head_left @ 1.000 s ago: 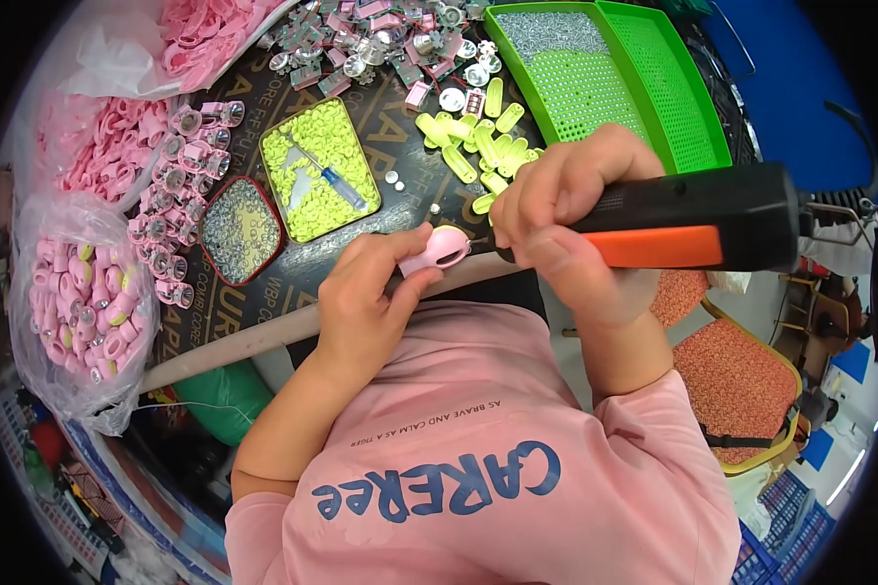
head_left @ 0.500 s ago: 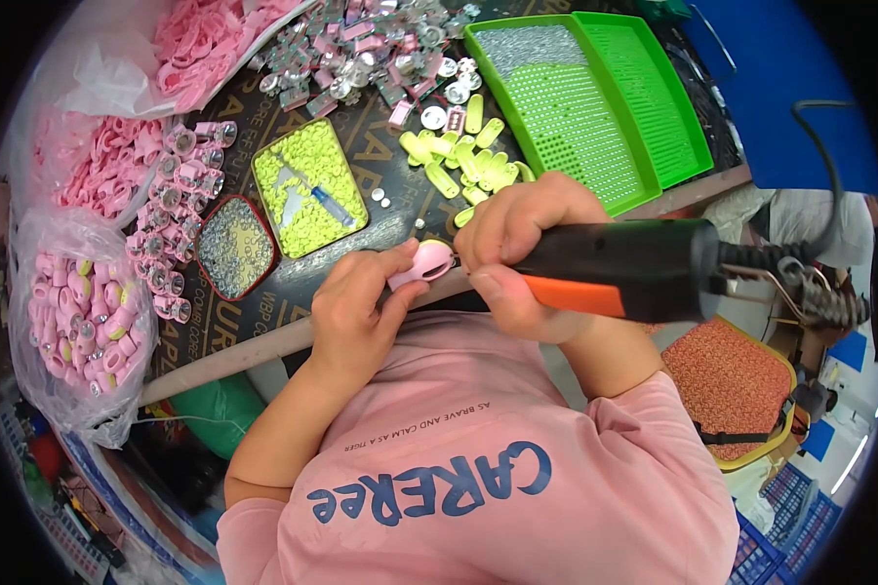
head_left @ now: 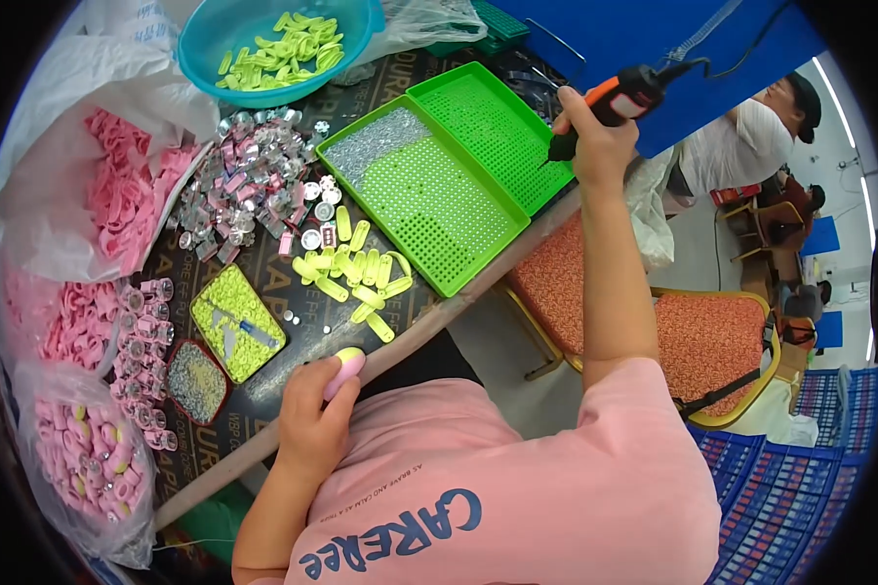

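Note:
My left hand (head_left: 312, 417) is closed round a small pink plastic casing (head_left: 345, 374) with a yellow-green end, held just above the table's front edge. Out to the right, my raised right hand (head_left: 603, 146) grips a black and orange electric screwdriver (head_left: 626, 96), its cord leading off to the upper right. The screwdriver's thin bit points down over the smaller section of a bright green perforated tray (head_left: 480, 117). Silver screws (head_left: 385, 136) lie heaped in the tray's other section. Loose yellow-green oval covers (head_left: 366, 268) lie between the tray and my left hand.
Left of my hand are a tin of yellow-green pieces (head_left: 239, 297), a screw dish (head_left: 197, 385) and a row of pink units (head_left: 144, 356). Plastic bags (head_left: 44, 234) line the left edge; a blue basin (head_left: 200, 83) stands behind. Chairs (head_left: 707, 327) and a person (head_left: 741, 146) are at right.
My right hand has carried the electric screwdriver away from the pink casing, up and right over the tray. My left hand still holds the casing, now turned. The view has swung right.

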Tool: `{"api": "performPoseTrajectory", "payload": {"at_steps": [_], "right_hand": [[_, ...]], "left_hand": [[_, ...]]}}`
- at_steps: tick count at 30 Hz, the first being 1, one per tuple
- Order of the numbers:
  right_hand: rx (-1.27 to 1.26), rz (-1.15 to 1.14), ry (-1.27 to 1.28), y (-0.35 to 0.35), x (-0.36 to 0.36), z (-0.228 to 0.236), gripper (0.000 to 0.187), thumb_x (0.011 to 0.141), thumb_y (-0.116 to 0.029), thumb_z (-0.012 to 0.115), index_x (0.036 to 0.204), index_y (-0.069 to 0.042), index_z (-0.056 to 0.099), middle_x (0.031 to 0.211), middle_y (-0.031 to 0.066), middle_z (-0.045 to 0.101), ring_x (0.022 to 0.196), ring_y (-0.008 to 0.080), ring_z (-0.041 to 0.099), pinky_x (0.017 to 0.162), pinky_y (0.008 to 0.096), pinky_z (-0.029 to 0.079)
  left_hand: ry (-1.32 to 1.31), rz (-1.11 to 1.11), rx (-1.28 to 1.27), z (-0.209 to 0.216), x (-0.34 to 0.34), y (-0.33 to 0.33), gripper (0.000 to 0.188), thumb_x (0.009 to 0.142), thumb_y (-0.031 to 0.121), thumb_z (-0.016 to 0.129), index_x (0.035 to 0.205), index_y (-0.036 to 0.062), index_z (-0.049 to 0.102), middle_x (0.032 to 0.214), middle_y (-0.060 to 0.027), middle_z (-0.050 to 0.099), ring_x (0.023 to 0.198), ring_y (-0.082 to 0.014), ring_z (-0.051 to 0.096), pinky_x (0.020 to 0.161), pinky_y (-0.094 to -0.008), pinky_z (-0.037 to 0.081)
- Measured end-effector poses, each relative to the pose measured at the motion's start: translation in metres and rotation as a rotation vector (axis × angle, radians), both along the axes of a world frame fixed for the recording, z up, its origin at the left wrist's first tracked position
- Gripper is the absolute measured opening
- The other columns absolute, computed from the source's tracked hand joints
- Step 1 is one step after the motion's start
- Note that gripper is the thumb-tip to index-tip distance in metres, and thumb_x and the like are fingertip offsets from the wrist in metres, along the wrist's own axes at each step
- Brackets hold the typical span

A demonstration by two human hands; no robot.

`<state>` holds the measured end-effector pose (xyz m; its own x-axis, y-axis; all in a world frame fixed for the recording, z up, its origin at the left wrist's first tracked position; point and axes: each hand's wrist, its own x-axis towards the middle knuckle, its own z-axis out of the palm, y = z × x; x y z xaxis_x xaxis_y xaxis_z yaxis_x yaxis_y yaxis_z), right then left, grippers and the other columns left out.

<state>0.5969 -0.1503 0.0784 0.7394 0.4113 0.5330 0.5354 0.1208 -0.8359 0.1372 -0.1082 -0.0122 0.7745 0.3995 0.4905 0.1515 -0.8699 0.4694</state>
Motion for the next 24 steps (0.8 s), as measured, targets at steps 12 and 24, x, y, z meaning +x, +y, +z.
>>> {"api": "performPoseTrajectory", "payload": {"at_steps": [12,24], "right_hand": [[-0.100,0.007,0.046,-0.016,0.022,-0.013,0.019,0.087,-0.008,0.081,0.083,-0.003,0.063,0.065,0.0058,0.065,0.056,0.0164,0.063,0.057,0.0309,0.050],[-0.081,0.021,0.045,-0.018,0.021,-0.015,0.018,0.087,-0.006,0.081,0.083,-0.003,0.063,0.065,0.0056,0.065,0.056,0.0163,0.063,0.057,0.0305,0.050]], "left_hand": [[0.014,-0.028,0.085,0.004,0.007,0.005,0.026,0.074,0.000,0.074,0.100,0.0023,0.070,0.124,-0.0166,0.063,0.105,-0.0398,0.065,0.083,-0.0453,0.059],[0.064,-0.014,0.119,0.004,0.010,0.002,0.030,0.072,0.001,0.073,0.102,0.0031,0.070,0.124,-0.0151,0.063,0.105,-0.0391,0.064,0.084,-0.0454,0.058]]}}
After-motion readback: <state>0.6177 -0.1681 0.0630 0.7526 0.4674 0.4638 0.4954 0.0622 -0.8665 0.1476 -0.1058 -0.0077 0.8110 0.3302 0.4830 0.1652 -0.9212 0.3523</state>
